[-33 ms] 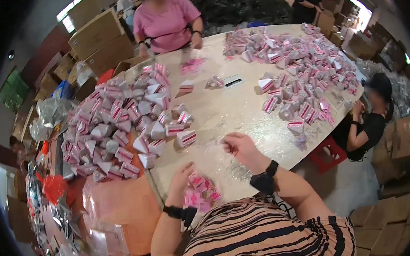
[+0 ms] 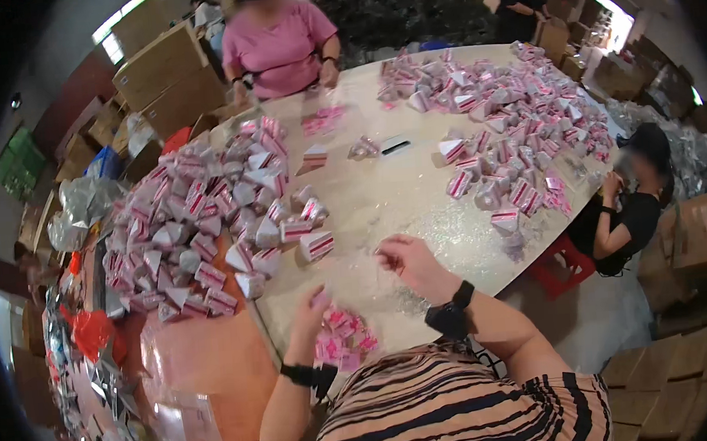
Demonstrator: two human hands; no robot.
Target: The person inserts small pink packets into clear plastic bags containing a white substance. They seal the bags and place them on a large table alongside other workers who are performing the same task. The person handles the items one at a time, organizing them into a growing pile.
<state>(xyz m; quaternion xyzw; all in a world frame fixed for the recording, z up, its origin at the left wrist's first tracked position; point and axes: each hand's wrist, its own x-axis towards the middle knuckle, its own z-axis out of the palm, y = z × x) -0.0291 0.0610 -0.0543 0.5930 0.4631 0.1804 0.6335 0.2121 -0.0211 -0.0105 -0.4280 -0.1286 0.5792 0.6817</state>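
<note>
Left hand (image 2: 309, 310): at about 7 o'clock from the table's middle, fingers curled down onto the near stack of flat pink-and-white printed sheets (image 2: 344, 340); whether it pinches one I cannot tell.
Right hand (image 2: 405, 258): just at 2 o'clock of the left hand, fingers bent and drawn together at the tips around something small and pale; what it is cannot be made out.
Pink sheets: lying on the table edge closest to the wearer, between the two forearms, touching the left hand.
Table (image 2: 385, 202): pale, round-looking top, edge bending with the lens.
Left heap (image 2: 206, 222): at 9 o'clock, a dense pile of small folded wedge-shaped boxes, white with pink and red stripes, spilling toward the hands.
Nearest box (image 2: 316, 244): one striped wedge, apart from the heap, at 12 o'clock of the left hand.
Right heap (image 2: 511, 127): at 2 o'clock, a wide spread of the same striped boxes.
Far sheets (image 2: 322, 120): at 12 o'clock, another flat pink stack before the person in a pink shirt (image 2: 280, 45).
Cartons (image 2: 167, 82): brown cardboard boxes stacked at 10 o'clock beyond the table; contents unseen.
Orange surface (image 2: 208, 362): at 8 o'clock, beside clear plastic bags (image 2: 82, 211).
Seated person (image 2: 631, 209): at 3 o'clock, dark top, hand raised to the face.
</note>
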